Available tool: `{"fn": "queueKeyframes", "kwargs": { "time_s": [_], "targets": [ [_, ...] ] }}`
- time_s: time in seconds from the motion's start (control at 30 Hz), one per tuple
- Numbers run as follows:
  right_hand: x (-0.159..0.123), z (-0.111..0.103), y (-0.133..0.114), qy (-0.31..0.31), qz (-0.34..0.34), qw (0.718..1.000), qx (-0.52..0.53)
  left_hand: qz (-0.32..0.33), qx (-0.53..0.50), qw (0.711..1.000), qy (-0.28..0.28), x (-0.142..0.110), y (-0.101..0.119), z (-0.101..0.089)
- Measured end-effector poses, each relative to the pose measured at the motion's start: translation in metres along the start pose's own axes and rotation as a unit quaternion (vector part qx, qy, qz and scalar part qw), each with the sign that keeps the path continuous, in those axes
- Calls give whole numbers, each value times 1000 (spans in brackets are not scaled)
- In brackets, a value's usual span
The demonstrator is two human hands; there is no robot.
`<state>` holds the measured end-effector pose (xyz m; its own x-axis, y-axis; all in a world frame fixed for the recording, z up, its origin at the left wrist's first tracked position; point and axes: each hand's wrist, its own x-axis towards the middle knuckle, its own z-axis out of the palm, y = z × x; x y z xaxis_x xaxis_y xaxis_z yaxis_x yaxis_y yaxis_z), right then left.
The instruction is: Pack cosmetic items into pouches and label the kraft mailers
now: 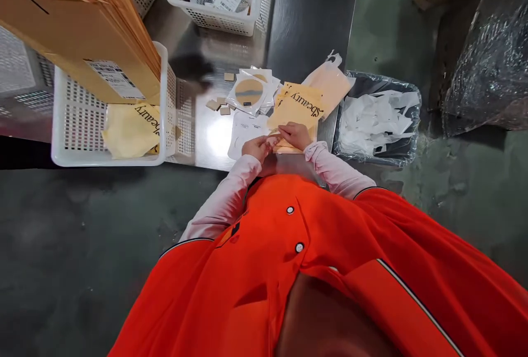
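- The fingers of the left hand [256, 149] and right hand [297, 135] are curled inward and nearly brought together; a small pale piece [273, 139] is seen between them, but whether it is gripped by either cannot be told.
- Beside the right hand, printed yellow pouches [300, 105] are overlapped on the tabletop [206, 138]; whether anything has been put inside cannot be seen.
- Near the left hand, a white sheet [246, 130] is laid flat; beyond it, clear packets [248, 93] and small brown squares [213, 104] are left loose, so the work is judged only partly done.
- Past the pouches, a peach-coloured bag [328, 86] is placed; white scraps [377, 120] are gathered in a lined bin [345, 150].
- Farther left, similar pouches [131, 131] are held in a white basket [78, 131] beside large brown envelopes [74, 43], apparently as a finished portion.
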<state>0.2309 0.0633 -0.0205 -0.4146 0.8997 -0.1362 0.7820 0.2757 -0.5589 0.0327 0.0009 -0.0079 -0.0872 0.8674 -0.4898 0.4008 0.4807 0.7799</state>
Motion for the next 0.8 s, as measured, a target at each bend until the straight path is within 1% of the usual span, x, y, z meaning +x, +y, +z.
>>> {"fn": "queueKeyframes", "kwargs": {
  "time_s": [0.07,0.1,0.13,0.17,0.23,0.3,0.33,0.4,0.43,0.5,0.53,0.57,0.6,0.67,0.7,0.73,0.77,0.8],
  "targets": [
    [1,-5,-9,-21,-35,999,-12,-34,-11,999,-20,2,2,-1],
    [1,-7,-16,-29,-50,998,-23,-35,16,999,-29,2,4,0],
    [1,-8,-23,-42,-66,996,-37,-22,49,998,-30,1,7,1],
    [1,-8,-32,-57,-83,993,-53,0,88,996,-21,-1,11,2],
    [0,-7,-50,-88,-104,987,-86,36,163,986,15,-5,21,6],
    [1,-5,-66,-104,-98,984,-104,45,200,978,50,-9,29,6],
    [1,-4,-71,-102,-86,985,-105,50,195,978,57,-9,31,2],
    [3,-4,-78,-90,-56,990,-94,69,136,985,74,-8,28,-12],
    [5,-4,-79,-80,-44,992,-83,74,83,990,88,-7,24,-22],
    [6,-5,-79,-52,-22,997,-54,46,-69,991,109,-6,11,-44],
    [6,-4,-78,-39,-14,998,-38,21,-142,984,107,-7,4,-52],
    [6,-3,-79,-30,-11,999,-21,-2,-205,975,88,-9,-2,-58],
    [4,-2,-80,-26,-11,1000,-4,-20,-258,965,53,-12,-8,-61],
    [0,2,-83,-29,-19,999,30,-41,-339,940,-28,-20,-16,-57],
    [-2,4,-85,-27,-18,998,45,-41,-374,925,-52,-24,-19,-51],
    [-4,6,-87,-18,-11,998,61,-38,-411,908,-63,-27,-20,-45],
    [-6,7,-88,-5,-1,997,77,-34,-440,895,-58,-30,-21,-38],
    [-8,7,-89,7,9,996,91,-30,-454,890,-40,-32,-22,-32]
  ]
}}
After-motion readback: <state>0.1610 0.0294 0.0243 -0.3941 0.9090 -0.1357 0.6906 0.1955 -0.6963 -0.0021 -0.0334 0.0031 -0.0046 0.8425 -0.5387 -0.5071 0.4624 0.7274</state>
